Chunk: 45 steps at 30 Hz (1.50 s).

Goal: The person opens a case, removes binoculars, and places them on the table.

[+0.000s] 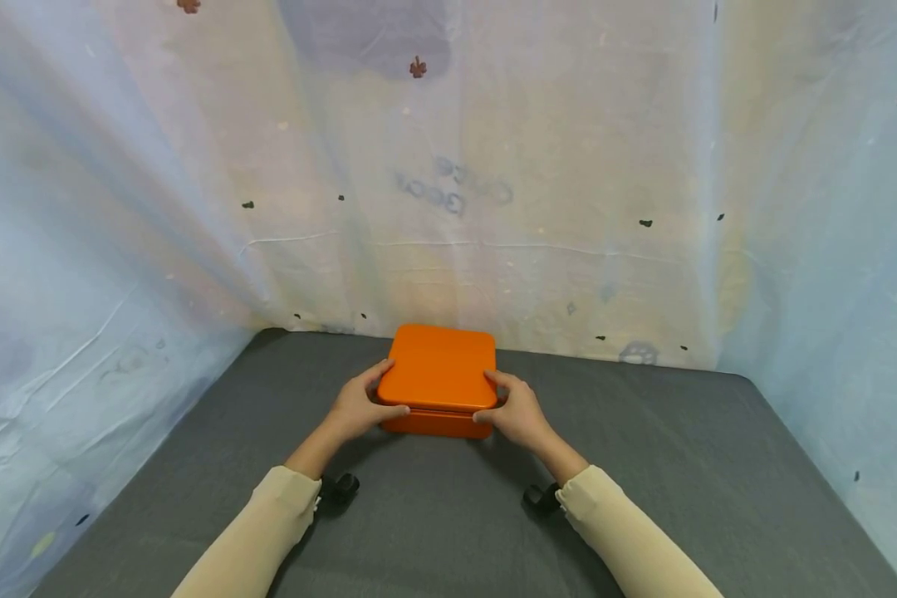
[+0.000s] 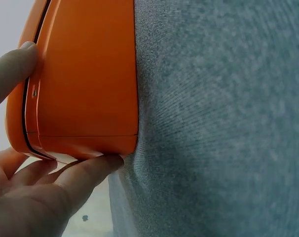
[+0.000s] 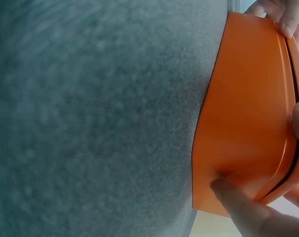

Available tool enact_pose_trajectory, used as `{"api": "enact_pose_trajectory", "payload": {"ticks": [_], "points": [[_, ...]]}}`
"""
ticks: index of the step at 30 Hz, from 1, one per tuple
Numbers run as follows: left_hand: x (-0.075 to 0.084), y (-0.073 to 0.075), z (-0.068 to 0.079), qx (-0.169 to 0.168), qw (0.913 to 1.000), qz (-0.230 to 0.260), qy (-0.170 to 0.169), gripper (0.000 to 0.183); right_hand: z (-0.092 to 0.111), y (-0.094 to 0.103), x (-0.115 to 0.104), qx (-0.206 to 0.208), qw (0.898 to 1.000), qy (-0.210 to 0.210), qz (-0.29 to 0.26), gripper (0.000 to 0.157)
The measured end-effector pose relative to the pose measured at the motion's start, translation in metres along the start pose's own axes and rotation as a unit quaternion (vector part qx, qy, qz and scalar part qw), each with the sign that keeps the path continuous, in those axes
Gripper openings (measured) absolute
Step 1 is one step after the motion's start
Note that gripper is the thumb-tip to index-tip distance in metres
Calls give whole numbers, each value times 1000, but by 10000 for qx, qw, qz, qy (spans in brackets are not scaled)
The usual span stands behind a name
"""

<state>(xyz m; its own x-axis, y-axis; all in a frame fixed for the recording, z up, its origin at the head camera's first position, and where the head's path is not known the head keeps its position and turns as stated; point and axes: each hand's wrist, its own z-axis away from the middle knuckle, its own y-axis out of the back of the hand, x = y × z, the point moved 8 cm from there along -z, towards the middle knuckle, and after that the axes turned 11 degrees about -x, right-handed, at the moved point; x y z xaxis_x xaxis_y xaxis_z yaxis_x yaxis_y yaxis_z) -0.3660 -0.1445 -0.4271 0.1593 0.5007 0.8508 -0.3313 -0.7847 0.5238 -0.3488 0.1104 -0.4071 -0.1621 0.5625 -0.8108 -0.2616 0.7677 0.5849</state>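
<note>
An orange lidded box (image 1: pixel 438 365) rests on the grey cloth surface, its lid on, with a thin dark seam between lid and body. My left hand (image 1: pixel 360 404) holds its near left corner, thumb on the front by the seam and fingers along the left side. On the opposite near corner, my right hand (image 1: pixel 519 411) has its thumb at the front seam and fingers along the right side. In the left wrist view the fingers (image 2: pixel 85 175) touch the box's side wall. The right wrist view shows a finger (image 3: pixel 238 202) against the box's other side. The inside is hidden.
Grey cloth (image 1: pixel 433 523) covers the flat surface beneath. Pale patterned curtains (image 1: pixel 538 166) hang behind it and on both sides, close to the box's far edge. A dark wrist-worn device (image 1: pixel 340 490) sits under the left cuff, another (image 1: pixel 541 500) under the right.
</note>
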Motion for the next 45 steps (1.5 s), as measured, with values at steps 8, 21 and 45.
{"api": "enact_pose_trajectory", "payload": {"ticks": [8, 21, 45], "points": [[1, 0, 2, 147, 9998, -107, 78, 94, 0, 0, 1, -39, 9996, 92, -279, 78], [-3, 1, 4, 238, 9997, -55, -35, 90, -1, 0, 4, -118, 9995, 136, -251, 77], [8, 5, 6, 440, 9990, -72, -98, 89, -3, 6, 0, -136, 9992, 371, -97, 75]]}}
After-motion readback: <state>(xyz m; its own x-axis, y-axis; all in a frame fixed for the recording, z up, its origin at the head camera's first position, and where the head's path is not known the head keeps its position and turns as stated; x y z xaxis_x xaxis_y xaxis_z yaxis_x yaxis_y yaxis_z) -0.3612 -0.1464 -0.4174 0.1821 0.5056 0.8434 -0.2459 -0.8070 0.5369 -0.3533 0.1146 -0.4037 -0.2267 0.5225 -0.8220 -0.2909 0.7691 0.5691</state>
